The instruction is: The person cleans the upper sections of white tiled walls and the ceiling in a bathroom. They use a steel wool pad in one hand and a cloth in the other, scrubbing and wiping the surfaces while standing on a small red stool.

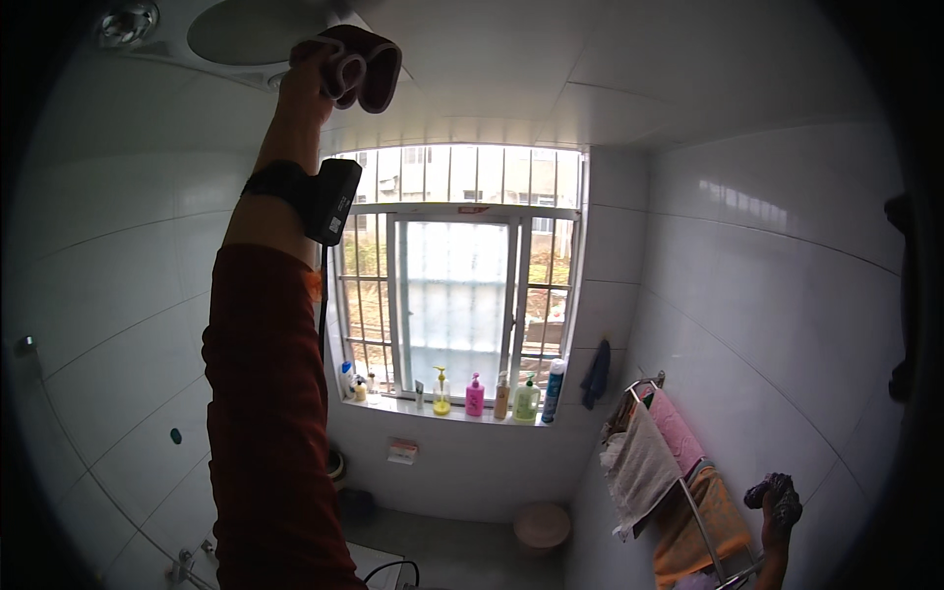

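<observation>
My left arm, in a dark red sleeve, reaches up to the ceiling. My left hand [311, 79] is closed round a folded dark red cloth [378, 71] with pale edging, held close under a ceiling fixture. A round disc [254, 31] on this fixture is just beside the cloth; whether they touch I cannot tell. A black box-shaped device [334, 202] with a cable is strapped to my left wrist. Low at the right, my right hand [777, 526] is raised beside the towel rack, closed on a dark crumpled cloth [777, 492]. Most of its fingers are lost in shadow.
A barred window [457, 295] is ahead, with several bottles on its sill [423, 407], including a pink pump bottle [475, 395]. Towels hang on a metal rack [700, 521] at the right wall. A round lamp [126, 22] is at upper left, a pink basin [542, 528] below.
</observation>
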`<move>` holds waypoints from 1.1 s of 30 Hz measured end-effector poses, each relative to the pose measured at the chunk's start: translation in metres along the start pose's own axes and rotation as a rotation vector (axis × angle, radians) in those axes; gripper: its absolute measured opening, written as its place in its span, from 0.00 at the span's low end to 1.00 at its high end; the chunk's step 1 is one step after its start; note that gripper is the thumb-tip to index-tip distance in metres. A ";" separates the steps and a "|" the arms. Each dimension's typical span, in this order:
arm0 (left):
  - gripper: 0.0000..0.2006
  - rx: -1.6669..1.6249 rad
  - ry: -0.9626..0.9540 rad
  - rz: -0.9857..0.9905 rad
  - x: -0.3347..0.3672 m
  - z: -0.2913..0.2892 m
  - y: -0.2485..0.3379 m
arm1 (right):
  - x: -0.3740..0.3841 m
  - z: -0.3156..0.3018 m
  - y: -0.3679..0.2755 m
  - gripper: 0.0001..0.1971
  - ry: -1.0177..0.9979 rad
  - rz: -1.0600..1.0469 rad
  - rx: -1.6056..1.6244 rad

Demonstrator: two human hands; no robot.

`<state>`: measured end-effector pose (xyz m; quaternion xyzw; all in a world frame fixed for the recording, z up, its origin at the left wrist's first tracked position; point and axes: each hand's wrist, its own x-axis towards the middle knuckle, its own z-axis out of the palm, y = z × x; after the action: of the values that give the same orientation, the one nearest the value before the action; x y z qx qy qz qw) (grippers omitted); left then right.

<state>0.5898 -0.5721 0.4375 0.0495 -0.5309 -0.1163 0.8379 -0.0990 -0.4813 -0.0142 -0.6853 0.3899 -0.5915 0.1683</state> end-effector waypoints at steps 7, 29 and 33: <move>0.14 0.075 -0.083 0.002 0.018 0.012 -0.006 | -0.052 0.002 -0.065 0.22 0.045 0.081 -0.082; 0.22 0.333 -0.213 0.144 0.003 0.040 -0.005 | -0.081 -0.015 -0.031 0.27 0.053 0.044 -0.150; 0.22 0.265 -0.196 0.102 -0.005 0.043 -0.013 | -0.092 -0.023 -0.031 0.23 0.152 0.022 -0.141</move>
<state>0.5470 -0.5818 0.4491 0.1209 -0.6226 -0.0070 0.7731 -0.1099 -0.3885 -0.0494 -0.6445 0.4495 -0.6110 0.0961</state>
